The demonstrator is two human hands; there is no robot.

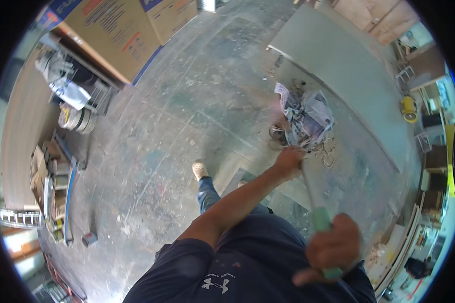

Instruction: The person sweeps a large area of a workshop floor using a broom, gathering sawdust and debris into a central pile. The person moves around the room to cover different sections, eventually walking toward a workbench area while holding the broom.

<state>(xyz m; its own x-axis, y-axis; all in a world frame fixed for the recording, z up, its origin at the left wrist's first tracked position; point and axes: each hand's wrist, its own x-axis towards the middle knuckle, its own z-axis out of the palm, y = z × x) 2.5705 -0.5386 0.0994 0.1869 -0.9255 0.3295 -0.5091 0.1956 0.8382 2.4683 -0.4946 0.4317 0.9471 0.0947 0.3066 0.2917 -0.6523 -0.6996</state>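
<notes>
My right hand (335, 246), blurred, is wrapped around the pale green grip (321, 219) of a long-handled tool near my right side. From the grip a thin, light shaft (308, 181) runs forward to my left hand (291, 161), which is closed around it lower down. Just beyond my left hand lies a heap of crumpled printed newspaper (314, 113) on the concrete floor. Curled strips and small debris (328, 153) are scattered beside the paper. A dark rounded object (276, 130) sits at the heap's left edge. The tool's far end cannot be made out.
A large grey-green panel (337, 79) lies beyond the heap. Big cardboard cartons (113, 34) stand at upper left, near a banded bucket (76, 118). A short pipe piece (89, 239) is on the floor at left. A yellow blower-like device (408, 109) stands at right. A person (417, 267) is at far right.
</notes>
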